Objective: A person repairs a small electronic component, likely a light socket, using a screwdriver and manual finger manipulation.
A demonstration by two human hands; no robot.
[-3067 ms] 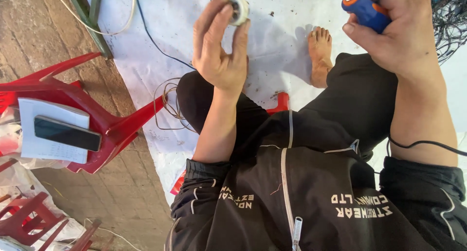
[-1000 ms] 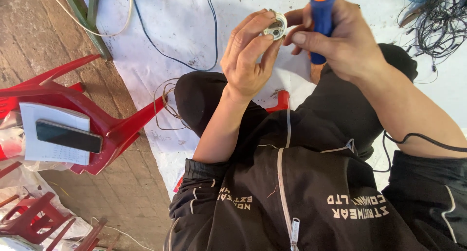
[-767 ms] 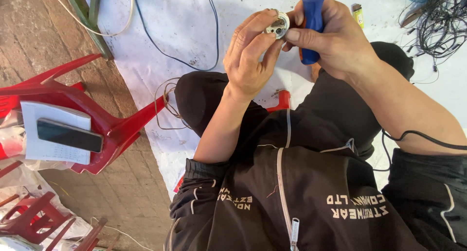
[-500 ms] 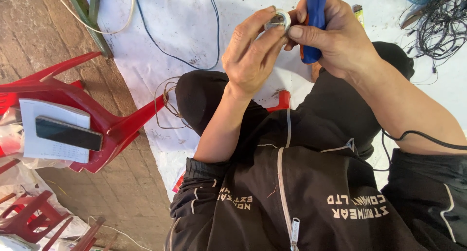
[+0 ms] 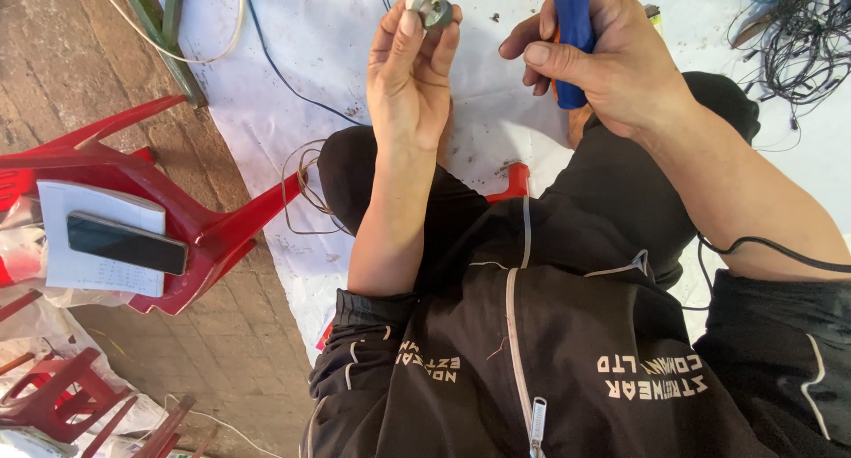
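My left hand (image 5: 409,77) is raised with its fingertips closed around a small round white and metal fitting (image 5: 432,1) near the top edge. To its right, my right hand (image 5: 603,59) grips a screwdriver with a blue and orange handle (image 5: 573,32), held upright; its tip is hidden behind the hand. The two hands are apart, with a gap between the fitting and the screwdriver. Below them are my black trousers and black jacket (image 5: 550,360).
A white sheet (image 5: 292,59) covers the ground, with thin cables across it and a tangle of black wires (image 5: 798,50) at the top right. A red plastic chair (image 5: 177,210) on the left holds a notebook with a dark phone (image 5: 124,243) on it. Brick paving lies at left.
My hands were together with the screwdriver against the fitting; now they have separated, the left hand moving left and the right hand drawing away to the right.
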